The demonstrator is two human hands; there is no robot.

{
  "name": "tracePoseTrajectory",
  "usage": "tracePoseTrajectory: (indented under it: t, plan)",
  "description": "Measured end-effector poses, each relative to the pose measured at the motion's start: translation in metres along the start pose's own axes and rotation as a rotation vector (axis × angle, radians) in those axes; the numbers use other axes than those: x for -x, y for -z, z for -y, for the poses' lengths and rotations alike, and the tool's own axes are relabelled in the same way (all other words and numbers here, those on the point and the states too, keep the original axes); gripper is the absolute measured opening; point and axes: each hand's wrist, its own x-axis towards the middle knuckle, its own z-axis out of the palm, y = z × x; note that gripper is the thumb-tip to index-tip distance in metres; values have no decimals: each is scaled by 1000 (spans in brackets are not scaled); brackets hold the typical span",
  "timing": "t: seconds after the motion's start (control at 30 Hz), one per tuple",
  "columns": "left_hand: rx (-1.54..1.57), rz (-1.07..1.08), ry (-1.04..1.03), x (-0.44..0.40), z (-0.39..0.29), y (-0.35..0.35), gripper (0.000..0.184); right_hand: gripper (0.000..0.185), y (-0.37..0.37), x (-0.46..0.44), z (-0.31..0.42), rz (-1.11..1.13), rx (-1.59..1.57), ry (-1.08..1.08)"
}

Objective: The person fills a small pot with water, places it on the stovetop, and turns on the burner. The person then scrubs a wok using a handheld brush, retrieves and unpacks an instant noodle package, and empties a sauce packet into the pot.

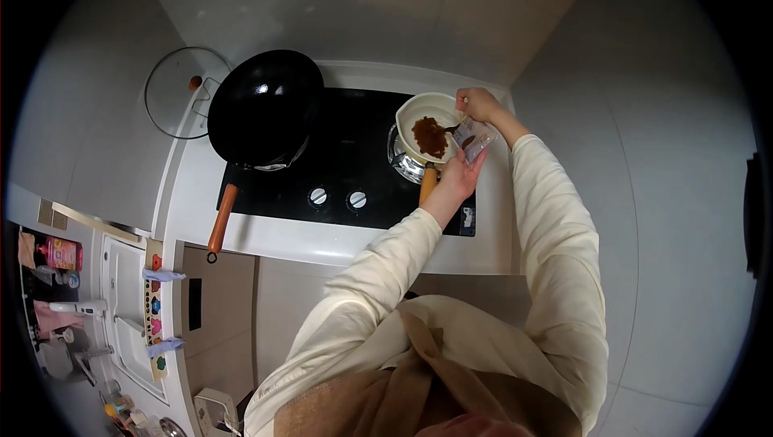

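Observation:
A small cream saucepan [415, 109] with a wooden handle [428, 183] sits on the right burner [403, 165]. Brown stuff [430, 137] lies in its middle. Over the pan's right side is a clear packet [475, 139], tilted, with a dark remnant inside. My left hand [457, 181] holds the packet's lower end, above the pan handle. At the packet's upper end, my right hand [478, 105] has its fingers closed by the pan's rim. Whether those fingers pinch the packet is too small to tell.
A black wok [266, 107] with a wooden handle [222, 224] stands on the left burner, its handle reaching past the counter's front edge [322, 252]. Behind it leans a glass lid [173, 91]. Two knobs [357, 199] are on the hob's front. A sink [129, 276] is at the far left.

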Motion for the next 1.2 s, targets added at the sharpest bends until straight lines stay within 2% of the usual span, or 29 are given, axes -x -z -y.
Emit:
tracePoseTrajectory:
  t: [0.2, 0.47, 0.77, 0.97, 1.1, 1.2]
  plan:
    - [164, 26, 16, 4, 11, -14, 36, 6, 23, -6, 29, 109, 183, 43]
    - [311, 75, 82, 1, 14, -18, 40, 5, 27, -28, 49, 250, 299, 209]
    - [350, 39, -22, -5, 10, -26, 39, 6, 23, -46, 76, 297, 370, 269]
    - [210, -50, -80, -13, 8, -35, 36, 10, 15, -57, 87, 295, 458, 251]
    - [119, -22, -68, -19, 9, -33, 36, 22, 24, -53, 115, 395, 553, 113]
    - [100, -16, -42, -26, 10, -29, 36, 22, 18, -56, 114, 389, 590, 139]
